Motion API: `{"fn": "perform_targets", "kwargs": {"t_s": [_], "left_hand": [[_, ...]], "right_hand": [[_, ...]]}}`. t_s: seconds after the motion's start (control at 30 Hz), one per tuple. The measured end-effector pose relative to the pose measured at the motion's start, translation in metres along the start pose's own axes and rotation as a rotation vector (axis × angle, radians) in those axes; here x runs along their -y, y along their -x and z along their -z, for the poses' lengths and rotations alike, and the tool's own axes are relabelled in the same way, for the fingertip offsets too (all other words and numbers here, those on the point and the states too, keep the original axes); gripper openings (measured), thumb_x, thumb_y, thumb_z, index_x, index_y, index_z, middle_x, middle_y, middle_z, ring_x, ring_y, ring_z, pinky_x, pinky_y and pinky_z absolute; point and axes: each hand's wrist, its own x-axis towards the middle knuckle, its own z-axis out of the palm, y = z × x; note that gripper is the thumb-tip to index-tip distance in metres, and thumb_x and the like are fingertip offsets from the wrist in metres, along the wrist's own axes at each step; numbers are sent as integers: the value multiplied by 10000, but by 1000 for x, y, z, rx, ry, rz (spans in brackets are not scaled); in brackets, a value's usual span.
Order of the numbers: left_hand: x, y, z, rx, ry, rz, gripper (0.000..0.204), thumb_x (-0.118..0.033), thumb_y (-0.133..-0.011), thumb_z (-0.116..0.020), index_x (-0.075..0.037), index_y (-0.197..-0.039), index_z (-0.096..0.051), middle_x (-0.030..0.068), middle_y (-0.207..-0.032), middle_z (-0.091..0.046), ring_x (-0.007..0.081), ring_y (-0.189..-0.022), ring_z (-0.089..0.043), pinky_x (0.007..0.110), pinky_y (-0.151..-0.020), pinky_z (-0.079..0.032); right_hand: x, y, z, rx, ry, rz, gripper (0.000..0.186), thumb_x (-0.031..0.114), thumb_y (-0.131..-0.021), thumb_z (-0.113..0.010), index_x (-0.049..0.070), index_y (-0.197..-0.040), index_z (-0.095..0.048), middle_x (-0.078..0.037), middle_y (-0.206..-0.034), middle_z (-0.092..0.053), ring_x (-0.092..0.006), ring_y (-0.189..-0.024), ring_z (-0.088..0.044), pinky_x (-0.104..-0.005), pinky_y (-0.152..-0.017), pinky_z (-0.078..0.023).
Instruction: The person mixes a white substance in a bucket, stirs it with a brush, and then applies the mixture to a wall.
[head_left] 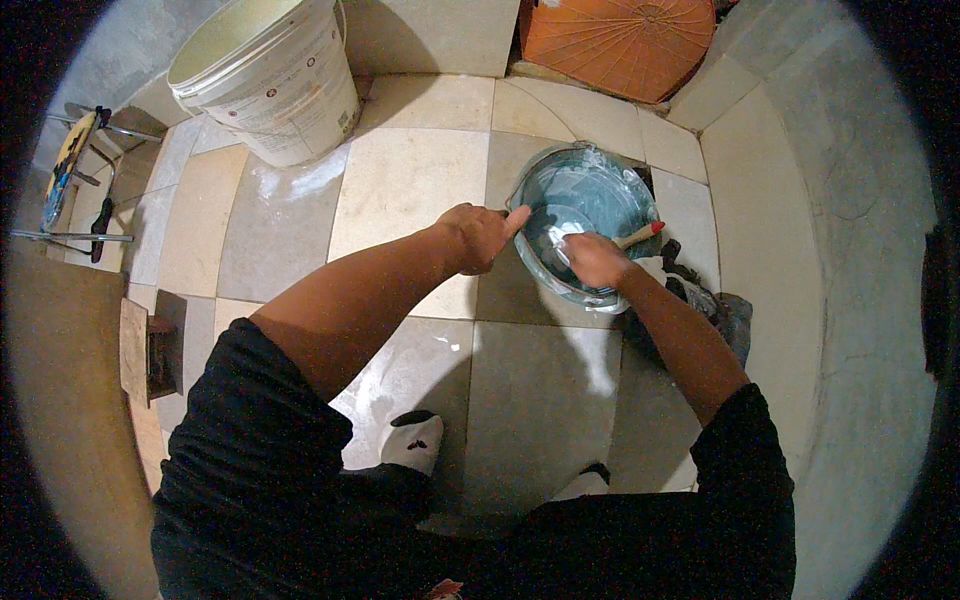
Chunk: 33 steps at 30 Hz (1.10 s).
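Observation:
A teal-grey bucket (600,190) stands on the tiled floor, with whitish smears and pale material inside. At its left rim is my left hand (480,235), one digit extended to the rim or wire handle, the other fingers curled; what they hold, if anything, is hidden. My right hand (598,262) reaches into the bucket, closed round something pale that I cannot make out. A brush with a pale handle and red tip (648,230) lies across the bucket's right side, just behind that hand. Dark, crumpled material (730,325) lies against the bucket at the lower right.
A white plastic pail (290,110) stands at back left, an orange ribbed object (615,45) at back right. A metal-framed object (85,180) and a small wooden piece (135,350) are left. A wall (860,300) runs along the right. My feet (410,445) are below.

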Motion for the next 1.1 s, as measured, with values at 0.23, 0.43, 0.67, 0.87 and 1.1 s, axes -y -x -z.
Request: {"fn": "perform_targets", "kwargs": {"t_s": [0.23,0.43,0.67,0.87,1.1], "left_hand": [[-3,-4,1,3,-2,-2,762,-106,-884,-576,-15,-1550,-214,251,-1213,-664,413,-1079,-674,493,-914,-542],[-6,-1,7,57,6,33,784,-74,-871,-584,-16,-1552,-202,251,-1239,-652,408,-1113,-663,484,-935,-535],[-12,-1,12,121,-29,71,822,-33,-848,-584,-55,-1570,-190,248,-1318,-609,395,-1172,-640,470,-973,-527],[-17,3,26,71,-222,-4,830,-114,-839,-606,-136,-1583,-238,212,-1235,-657,374,-1148,-658,473,-951,-531],[-49,-5,57,-43,-108,175,461,-182,-795,-644,-120,-1252,-652,194,-1134,-710,352,-1037,-708,462,-893,-552]], "right_hand": [[3,7,4,-53,0,-36,289,231,-935,-530,-12,-978,-680,-273,-987,-703,-461,-928,-686,-555,-853,-540],[11,8,16,-21,36,-73,356,264,-1000,-454,-28,-935,-647,-279,-995,-675,-480,-959,-639,-567,-856,-497],[-7,18,32,-131,41,108,278,219,-989,-517,-26,-934,-637,-265,-894,-657,-480,-851,-625,-570,-769,-481],[-34,36,35,-478,34,593,86,10,-799,-589,-1,-882,-608,-203,-853,-604,-430,-802,-611,-531,-719,-499],[-26,79,55,-273,-99,280,239,165,-1033,-461,-10,-946,-599,-253,-887,-626,-459,-889,-608,-515,-788,-478]]}}
